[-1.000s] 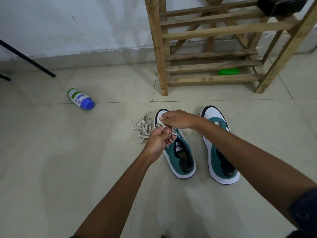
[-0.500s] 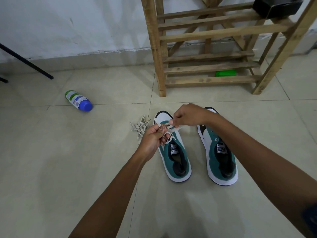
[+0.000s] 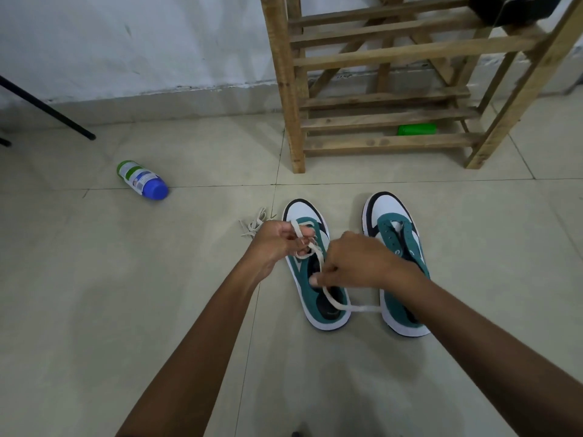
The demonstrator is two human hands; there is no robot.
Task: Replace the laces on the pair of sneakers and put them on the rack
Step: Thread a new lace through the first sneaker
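Two green and white sneakers stand side by side on the tiled floor, toes toward the wooden rack (image 3: 388,118). Over the left sneaker (image 3: 307,282) my left hand (image 3: 277,241) pinches a loop of a cream lace (image 3: 318,263) near the toe eyelets. My right hand (image 3: 356,263) grips the same lace lower down, and its free end trails across the heel onto the floor between the shoes. The right sneaker (image 3: 397,234) has no lace in its eyelets. A small heap of loose cream laces (image 3: 252,223) lies just left of my left hand, partly hidden by it.
A bottle with a blue cap (image 3: 143,181) lies on its side at the left. A green object (image 3: 416,129) sits under the rack's lowest slats. A black box (image 3: 514,7) rests on an upper shelf. A black pole (image 3: 47,111) slants at far left.
My right hand has drawn back from the toe toward me, pulling a length of lace out over the left sneaker. The left hand stayed near the toe eyelets.
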